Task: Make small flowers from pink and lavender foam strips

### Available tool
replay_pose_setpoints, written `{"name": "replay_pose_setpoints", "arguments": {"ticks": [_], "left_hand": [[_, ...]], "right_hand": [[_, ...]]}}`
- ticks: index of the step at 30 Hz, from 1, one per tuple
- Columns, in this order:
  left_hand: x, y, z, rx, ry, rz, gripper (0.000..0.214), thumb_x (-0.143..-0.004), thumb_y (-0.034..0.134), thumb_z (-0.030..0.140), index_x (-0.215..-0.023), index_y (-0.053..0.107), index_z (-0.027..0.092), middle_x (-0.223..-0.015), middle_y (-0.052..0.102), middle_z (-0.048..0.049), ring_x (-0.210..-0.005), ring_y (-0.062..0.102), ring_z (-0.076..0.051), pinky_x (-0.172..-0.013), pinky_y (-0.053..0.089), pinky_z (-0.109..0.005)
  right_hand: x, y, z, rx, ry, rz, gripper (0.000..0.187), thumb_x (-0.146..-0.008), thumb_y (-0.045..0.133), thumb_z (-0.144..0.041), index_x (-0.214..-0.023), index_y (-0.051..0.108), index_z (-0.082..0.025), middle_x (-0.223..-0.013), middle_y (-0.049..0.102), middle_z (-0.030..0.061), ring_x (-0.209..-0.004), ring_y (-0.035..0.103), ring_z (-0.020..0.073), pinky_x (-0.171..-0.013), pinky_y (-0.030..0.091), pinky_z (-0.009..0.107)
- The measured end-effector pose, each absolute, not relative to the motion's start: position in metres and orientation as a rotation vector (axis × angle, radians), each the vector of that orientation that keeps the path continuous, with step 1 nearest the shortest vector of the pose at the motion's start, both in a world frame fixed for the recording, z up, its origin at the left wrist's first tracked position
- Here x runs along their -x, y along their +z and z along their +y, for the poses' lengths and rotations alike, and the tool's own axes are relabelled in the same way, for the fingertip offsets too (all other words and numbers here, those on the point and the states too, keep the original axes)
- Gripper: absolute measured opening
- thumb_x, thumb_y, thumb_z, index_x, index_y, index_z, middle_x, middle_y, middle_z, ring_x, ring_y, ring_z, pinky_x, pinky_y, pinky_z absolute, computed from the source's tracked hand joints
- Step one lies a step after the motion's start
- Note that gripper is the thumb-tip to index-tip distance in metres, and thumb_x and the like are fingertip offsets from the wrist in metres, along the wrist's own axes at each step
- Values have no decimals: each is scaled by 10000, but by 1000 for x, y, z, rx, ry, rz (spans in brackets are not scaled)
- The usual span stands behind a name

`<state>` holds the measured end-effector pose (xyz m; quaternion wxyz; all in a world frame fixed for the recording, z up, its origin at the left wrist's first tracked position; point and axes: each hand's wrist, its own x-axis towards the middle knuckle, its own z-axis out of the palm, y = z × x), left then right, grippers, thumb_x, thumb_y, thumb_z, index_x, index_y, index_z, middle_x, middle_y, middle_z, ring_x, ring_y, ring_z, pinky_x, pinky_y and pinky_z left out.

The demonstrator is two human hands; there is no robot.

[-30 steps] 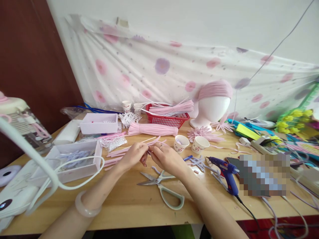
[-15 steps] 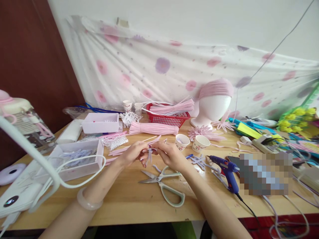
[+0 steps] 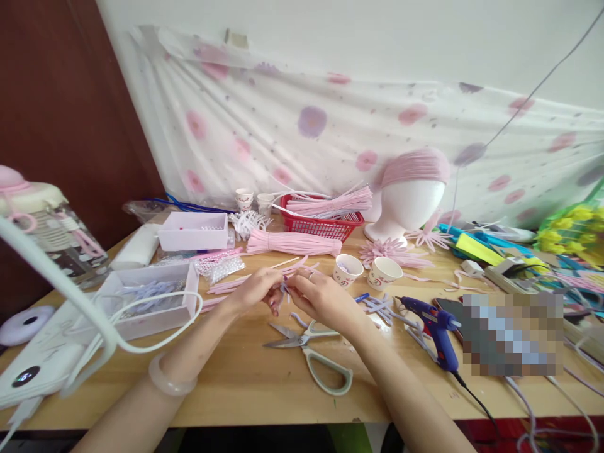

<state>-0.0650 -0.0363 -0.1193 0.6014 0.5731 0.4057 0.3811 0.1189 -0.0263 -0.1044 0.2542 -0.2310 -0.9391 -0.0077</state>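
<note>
My left hand [image 3: 255, 292] and my right hand [image 3: 321, 297] meet above the middle of the table, fingertips pinched together. Between them is a small bent piece of lavender pipe cleaner [image 3: 285, 288], largely covered by the fingers. Just below lie scissors [image 3: 302, 341] with pale green handles, blades spread and pointing left. A loose lavender pipe cleaner piece [image 3: 298, 319] rests beside them. Right of my right hand, several short lavender pipe cleaners [image 3: 378, 306] are heaped near a blue pen [image 3: 361, 297]. Two paper cups [image 3: 385, 273] stand behind; the left one has lavender bits inside.
A blue glue gun [image 3: 436, 330] lies at right beside a blurred-out phone. A pink pipe cleaner bundle [image 3: 295, 243], a red basket [image 3: 321, 226] and a white foam head [image 3: 408, 204] stand at the back. At left are white boxes [image 3: 193, 234] and a looping white cable [image 3: 155, 350].
My right hand has turned slightly, its fingers closing further over the lavender piece, which shows less now. The whole view has shifted a little; the things on the table stay put.
</note>
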Motion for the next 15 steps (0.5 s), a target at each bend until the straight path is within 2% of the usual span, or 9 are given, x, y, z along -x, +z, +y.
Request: {"name": "replay_pose_setpoints", "arguments": {"ticks": [5,12,15], "left_hand": [[60,-119,-37,-1489,1008,925,318,-823,527,448,-645,505,186,-520,506,34,-506,519,-125,-544,439,-263],[63,-105,-47,-1691,1132,866,310,-915,471,417,-700,503,197,-666,514,24,-671,509,-142,-705,422,-277],[61,-103,-48,-1720,1168,923,319,-950,422,405,-721,500,196,-695,528,14,-709,527,-153,-735,416,-284]], "right_hand": [[-120,-101,-27,569,19,-2511,97,-934,487,-161,-875,564,-170,-828,631,83,-703,587,177,-633,454,279],[-118,-104,-26,499,504,-2196,157,-891,446,-70,-911,542,-193,-802,662,36,-721,601,148,-676,464,262],[-116,-109,-23,541,434,-2168,136,-900,447,-91,-874,526,-199,-791,647,34,-703,584,148,-657,449,259]]}}
